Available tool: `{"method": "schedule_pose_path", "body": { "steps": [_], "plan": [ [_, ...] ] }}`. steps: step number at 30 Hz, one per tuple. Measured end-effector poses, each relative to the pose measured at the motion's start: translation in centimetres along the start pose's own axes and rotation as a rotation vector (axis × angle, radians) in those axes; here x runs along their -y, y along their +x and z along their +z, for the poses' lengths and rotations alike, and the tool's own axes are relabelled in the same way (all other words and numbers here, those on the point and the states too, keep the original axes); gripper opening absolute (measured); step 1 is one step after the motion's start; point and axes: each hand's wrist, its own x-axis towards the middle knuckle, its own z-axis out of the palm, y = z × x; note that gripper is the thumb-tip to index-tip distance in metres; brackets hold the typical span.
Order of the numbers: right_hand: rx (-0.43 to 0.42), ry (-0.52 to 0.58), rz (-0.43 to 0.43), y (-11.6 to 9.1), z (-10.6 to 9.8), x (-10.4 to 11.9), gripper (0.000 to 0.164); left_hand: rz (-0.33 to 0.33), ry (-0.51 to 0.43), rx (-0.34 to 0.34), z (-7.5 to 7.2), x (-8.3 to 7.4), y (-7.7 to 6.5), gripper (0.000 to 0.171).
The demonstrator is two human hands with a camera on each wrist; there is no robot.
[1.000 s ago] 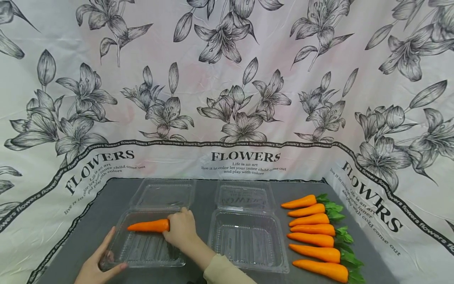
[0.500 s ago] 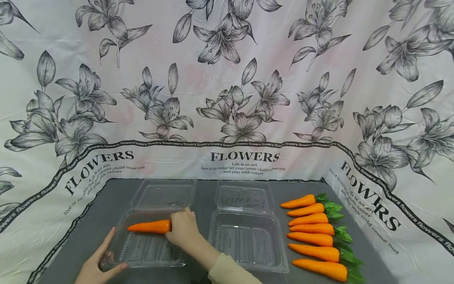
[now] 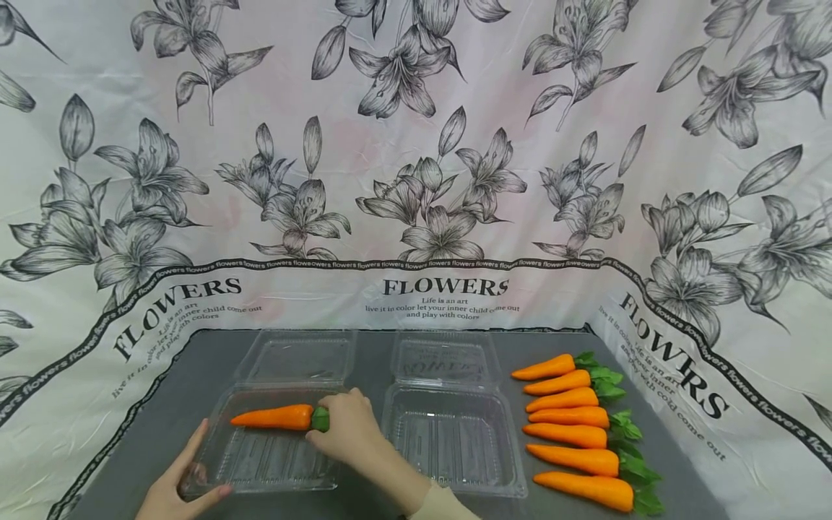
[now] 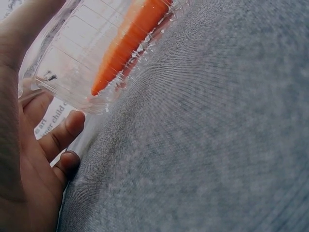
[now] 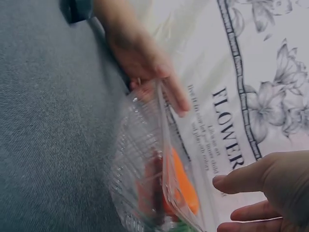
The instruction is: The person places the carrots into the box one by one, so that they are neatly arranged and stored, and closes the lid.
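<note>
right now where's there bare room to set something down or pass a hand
Free: inside the right container; the gray table left of the left container, beyond the left hand; a narrow strip between right container and carrot row. Crowded: the left container's far half, where a carrot lies, and the gap between containers, crossed by the right hand.

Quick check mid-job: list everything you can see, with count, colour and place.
Carrot in container: one, orange with green top, left container
Loose carrots: seven, orange with green leaves, column at right
Containers: two, clear, side by side, lids open
Tabletop: one, grey, beneath everything
Printed cloth: white with black flowers and lettering, behind and at both sides
Dark object: one, beside left forearm, partly seen
Sleeve: one, cream, right forearm
Left hand: one, at left container's near-left corner
Right hand: one, by that carrot's top
</note>
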Motion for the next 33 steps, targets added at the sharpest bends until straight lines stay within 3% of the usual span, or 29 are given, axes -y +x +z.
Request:
{"method": "schedule_pose_path", "body": {
  "steps": [6,18,24,33],
  "plan": [
    [-0.042,0.150,-0.023,-2.2,-1.8,-1.0,0.042,0.004,-0.014,0.034,-0.2,0.2,0.0,0.117],
    [-0.097,0.303,-0.012,-4.9,-4.2,-3.5,0.045,-0.018,-0.029,0.050,-0.2,0.2,0.3,0.120],
    [-0.155,0.338,-0.045,-6.0,-5.2,-5.2,0.042,-0.028,-0.046,0.056,0.0,0.2,0.3,0.121],
    [-0.267,0.306,-0.074,-7.5,-6.7,-7.8,0.036,-0.024,-0.037,0.045,-0.1,0.3,0.3,0.121]
  ]
}}
